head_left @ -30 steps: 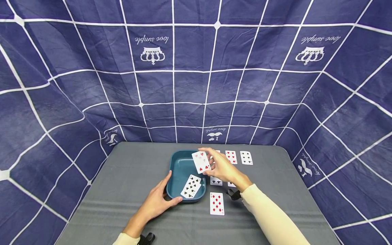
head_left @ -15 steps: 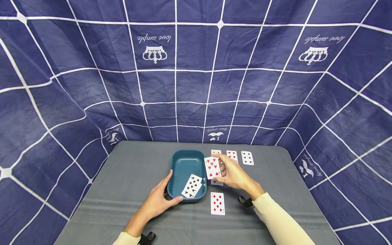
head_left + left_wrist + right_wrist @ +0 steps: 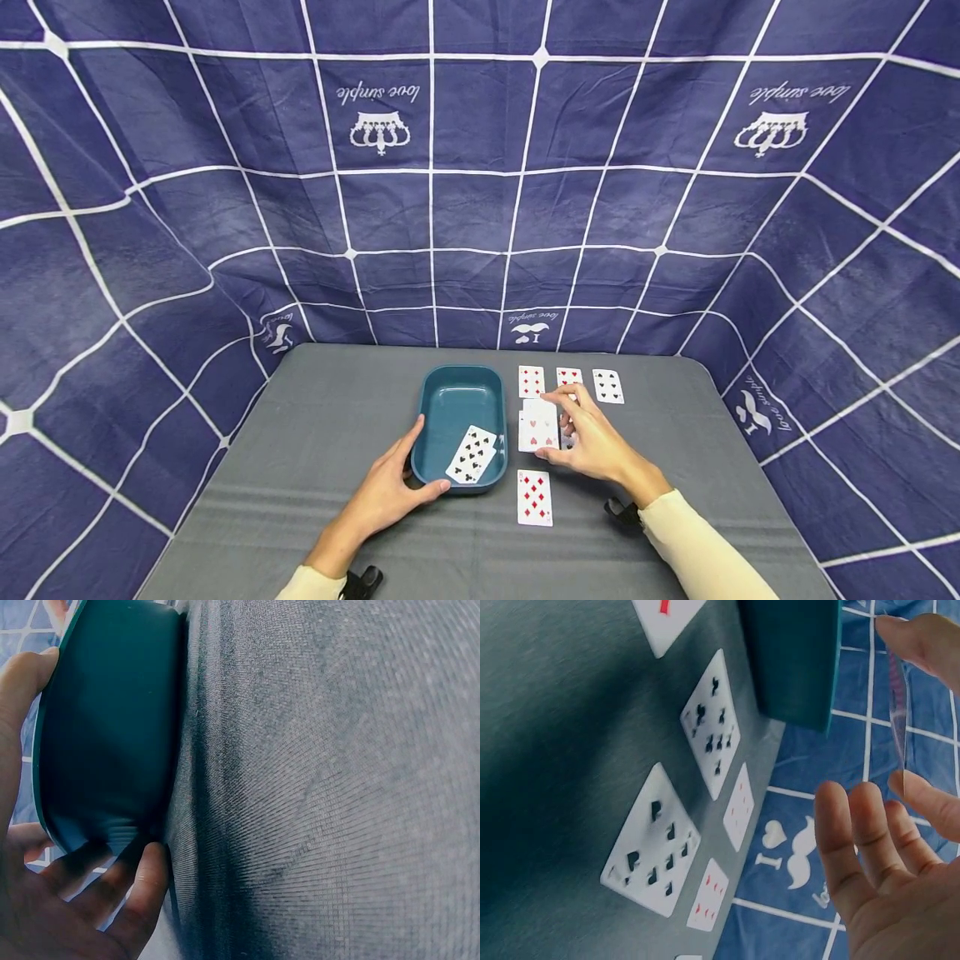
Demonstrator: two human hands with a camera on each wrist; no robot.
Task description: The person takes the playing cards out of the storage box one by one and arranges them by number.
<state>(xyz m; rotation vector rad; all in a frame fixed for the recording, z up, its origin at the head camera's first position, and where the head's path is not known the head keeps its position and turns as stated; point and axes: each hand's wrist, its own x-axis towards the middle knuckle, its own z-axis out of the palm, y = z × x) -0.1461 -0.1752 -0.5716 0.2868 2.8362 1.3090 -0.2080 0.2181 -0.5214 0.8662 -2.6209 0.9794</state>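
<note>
My right hand (image 3: 600,442) pinches a hearts playing card (image 3: 537,427) by its edges, between thumb and forefinger. In the right wrist view the same card (image 3: 898,720) shows nearly edge-on, above the table, and the other fingers are held off it. Below it, a black-suit card (image 3: 712,724) lies face up, mostly covered by the held card in the head view. My left hand (image 3: 382,487) holds the near left corner of a teal tray (image 3: 457,408), thumb at the rim and fingertips against the outer wall (image 3: 112,712). Inside the tray lie overlapping black-suit cards (image 3: 472,454).
At the back right, a diamonds card (image 3: 531,382), a hearts card (image 3: 568,377) and a spades card (image 3: 607,387) form a row. An eight of diamonds (image 3: 535,498) lies nearer. Another black-suit card (image 3: 656,844) is behind the right hand. A blue curtain (image 3: 480,208) surrounds the grey table.
My right hand has carried the hearts card rightward from over the tray's edge to above the black-suit card beside it. The left hand keeps its place on the tray.
</note>
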